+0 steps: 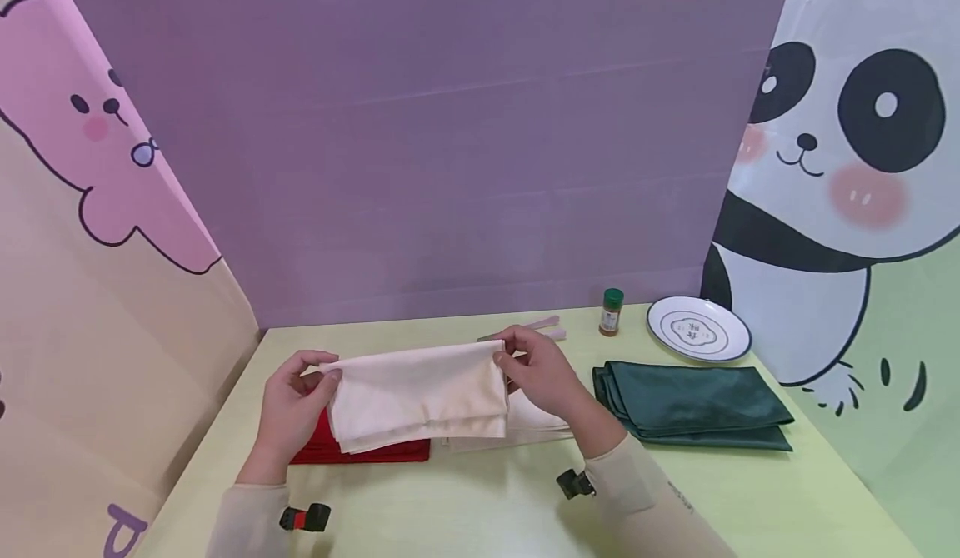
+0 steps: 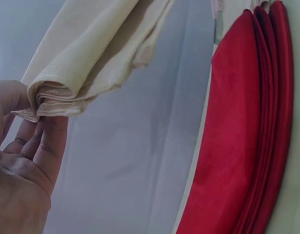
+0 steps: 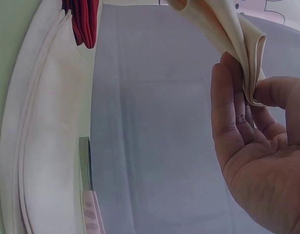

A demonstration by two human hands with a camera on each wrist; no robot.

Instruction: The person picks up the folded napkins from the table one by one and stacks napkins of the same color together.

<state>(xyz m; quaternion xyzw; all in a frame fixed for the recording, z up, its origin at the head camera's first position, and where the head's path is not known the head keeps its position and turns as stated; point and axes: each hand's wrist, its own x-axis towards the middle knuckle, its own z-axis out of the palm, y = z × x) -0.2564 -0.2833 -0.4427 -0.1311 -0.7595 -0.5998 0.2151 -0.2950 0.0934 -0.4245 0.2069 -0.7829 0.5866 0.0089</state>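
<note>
A folded cream cloth (image 1: 420, 391) hangs between the two hands, raised over the table. The left hand (image 1: 294, 404) pinches its upper left corner between thumb and fingers. At the upper right corner, the right hand (image 1: 543, 372) grips it the same way. Several layers show at the cloth's edge in the left wrist view, where the cream cloth (image 2: 86, 53) curls over in a fold. Below and behind it lie a folded red cloth (image 1: 360, 455) on the left and a folded white cloth (image 1: 536, 425) on the right, both partly hidden by the held cloth.
A folded dark green cloth (image 1: 690, 404) lies on the right of the table (image 1: 450, 508). Behind it are a white plate (image 1: 699, 329) and a small green-capped jar (image 1: 611, 312). Pink-handled scissors (image 1: 551, 329) lie beyond the right hand. A purple backdrop (image 1: 450, 166) stands behind the table.
</note>
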